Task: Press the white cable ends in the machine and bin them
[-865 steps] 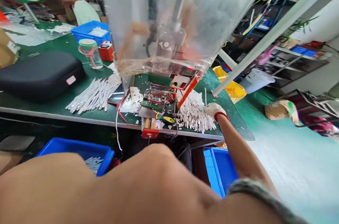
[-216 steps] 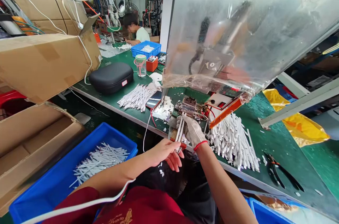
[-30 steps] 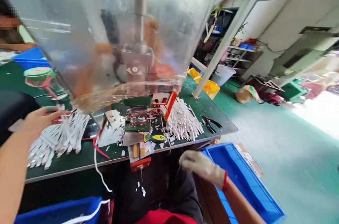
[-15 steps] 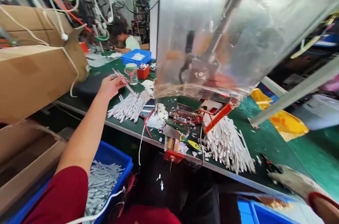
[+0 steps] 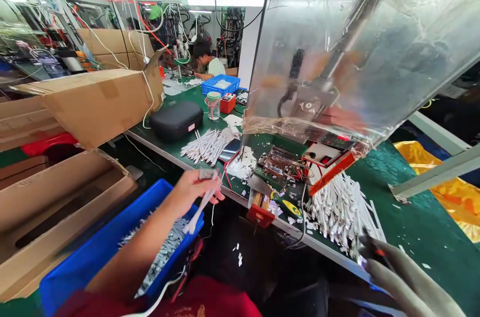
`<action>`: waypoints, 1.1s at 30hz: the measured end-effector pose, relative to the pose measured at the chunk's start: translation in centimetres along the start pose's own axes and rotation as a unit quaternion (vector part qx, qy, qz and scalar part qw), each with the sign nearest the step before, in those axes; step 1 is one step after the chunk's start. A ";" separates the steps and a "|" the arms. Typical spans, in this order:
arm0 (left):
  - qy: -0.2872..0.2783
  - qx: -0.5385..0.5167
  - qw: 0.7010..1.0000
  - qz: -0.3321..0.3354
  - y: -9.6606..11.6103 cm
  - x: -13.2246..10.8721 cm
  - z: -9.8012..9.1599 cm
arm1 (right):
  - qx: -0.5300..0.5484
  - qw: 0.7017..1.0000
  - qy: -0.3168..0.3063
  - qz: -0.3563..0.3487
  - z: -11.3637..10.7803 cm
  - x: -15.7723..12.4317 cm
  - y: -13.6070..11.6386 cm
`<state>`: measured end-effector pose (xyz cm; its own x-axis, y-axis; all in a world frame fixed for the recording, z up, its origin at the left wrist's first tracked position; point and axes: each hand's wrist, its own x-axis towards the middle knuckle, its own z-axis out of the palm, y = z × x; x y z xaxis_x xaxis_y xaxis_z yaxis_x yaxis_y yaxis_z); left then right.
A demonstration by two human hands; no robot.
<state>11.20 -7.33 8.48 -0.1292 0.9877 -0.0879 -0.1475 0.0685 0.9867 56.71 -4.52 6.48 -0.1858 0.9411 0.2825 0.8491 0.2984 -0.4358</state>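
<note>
My left hand (image 5: 197, 191), bare, pinches a thin white strip (image 5: 200, 211), blurred by motion. It is above the front corner of a blue bin (image 5: 62, 277) that holds many similar strips. Behind it on the green bench lies a pile of white strips (image 5: 206, 146). My right hand (image 5: 401, 269), in a pale glove, is closed around a black-and-red hand tool (image 5: 377, 249) that looks like pliers; blur hides its exact form. The tool is at the near right edge of a larger heap of white strips (image 5: 343, 207).
A cloudy clear shield (image 5: 311, 57) hangs over a soldering box (image 5: 333, 162). Nearby lie a yellow-green handled scraper (image 5: 288, 205) and white scraps. A black case (image 5: 176, 119), a jar (image 5: 213, 105) and cardboard boxes (image 5: 101, 102) are to the left. A co-worker (image 5: 215, 66) sits farther back.
My left hand has drawn back from beside the left pile towards me, over the blue bin, with the strip. My right hand has moved left to the heap. The view has shifted left.
</note>
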 end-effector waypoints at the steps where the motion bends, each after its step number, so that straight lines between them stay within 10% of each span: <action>1: -0.023 -0.027 0.999 -0.024 -1.1 -0.5 1.5 | -0.002 1.000 -0.025 -0.016 -0.1 0.3 -1.4; 9: -0.136 -0.078 0.984 -0.080 -6.0 -2.1 9.8 | -0.157 0.956 0.074 -0.236 2.7 2.4 -11.8; 33: -0.071 0.061 0.996 0.008 -6.7 -3.2 10.6 | -0.193 0.958 -0.019 -0.211 5.0 1.3 -13.4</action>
<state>22.94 -9.42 3.63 0.0104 0.9981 -0.0603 -0.0255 0.0606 0.9978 42.65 -6.54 8.44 -0.5649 0.7567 0.3291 0.8124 0.5798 0.0615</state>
